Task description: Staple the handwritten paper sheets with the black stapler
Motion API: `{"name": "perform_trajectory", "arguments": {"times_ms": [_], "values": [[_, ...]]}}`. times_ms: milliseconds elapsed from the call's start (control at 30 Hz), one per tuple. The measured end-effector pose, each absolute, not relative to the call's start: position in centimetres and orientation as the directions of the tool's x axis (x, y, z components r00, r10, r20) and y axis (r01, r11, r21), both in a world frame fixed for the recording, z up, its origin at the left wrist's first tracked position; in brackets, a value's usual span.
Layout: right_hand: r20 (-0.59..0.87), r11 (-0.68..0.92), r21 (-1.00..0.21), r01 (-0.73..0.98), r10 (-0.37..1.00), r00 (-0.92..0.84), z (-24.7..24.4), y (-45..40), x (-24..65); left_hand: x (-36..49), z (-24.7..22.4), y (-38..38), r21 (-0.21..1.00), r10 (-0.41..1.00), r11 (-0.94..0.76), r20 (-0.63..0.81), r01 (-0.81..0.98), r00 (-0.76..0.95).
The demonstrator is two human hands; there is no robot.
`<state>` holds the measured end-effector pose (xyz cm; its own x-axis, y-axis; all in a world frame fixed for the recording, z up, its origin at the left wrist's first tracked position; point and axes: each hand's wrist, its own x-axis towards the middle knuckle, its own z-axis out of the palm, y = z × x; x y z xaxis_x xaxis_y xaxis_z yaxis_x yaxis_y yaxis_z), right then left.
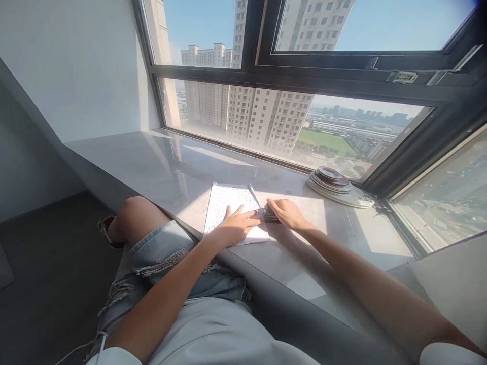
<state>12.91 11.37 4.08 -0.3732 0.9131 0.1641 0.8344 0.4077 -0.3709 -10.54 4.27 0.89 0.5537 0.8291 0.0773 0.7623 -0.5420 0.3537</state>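
Note:
A sheet or notebook with rows of handwriting [222,200] lies on the window ledge. My left hand [236,226] rests on its lower right part, fingers spread, with the fingertips close to a small black object [271,215]. Fingers of my right hand [287,212] curl over that black object at the paper's right edge. Its kind cannot be made out, since the hand covers much of it. Beside the paper's upper right edge is a slim pen-like stick [253,193].
A stack of plates or round lids [331,181] stands on the ledge [152,162] near the window corner. Dark window frames [297,83] border the ledge. My legs in torn denim [163,248] are at its near side. Sunlight patches and shadows cross the surface.

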Motion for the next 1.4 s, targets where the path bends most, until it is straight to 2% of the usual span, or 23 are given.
{"name": "perform_trajectory", "arguments": {"times_ms": [533, 1000, 1400], "values": [[0.193, 0.415, -0.297, 0.860, 0.908, -0.372, 3.6, 11.1, 12.7, -10.4, 0.7, 2.9, 0.233, 0.771, -0.637, 0.191, 0.734, 0.608], [0.216, 0.419, -0.317, 0.851, 0.906, -0.365, 3.5, 11.2, 12.8, -9.4, 1.2, 1.3, 0.151, 0.804, -0.588, 0.213, 0.794, 0.555], [0.217, 0.421, -0.303, 0.855, 0.904, -0.368, 3.3, 11.3, 12.9, -9.1, 1.2, 0.9, 0.150, 0.815, -0.571, 0.219, 0.807, 0.536]]}}
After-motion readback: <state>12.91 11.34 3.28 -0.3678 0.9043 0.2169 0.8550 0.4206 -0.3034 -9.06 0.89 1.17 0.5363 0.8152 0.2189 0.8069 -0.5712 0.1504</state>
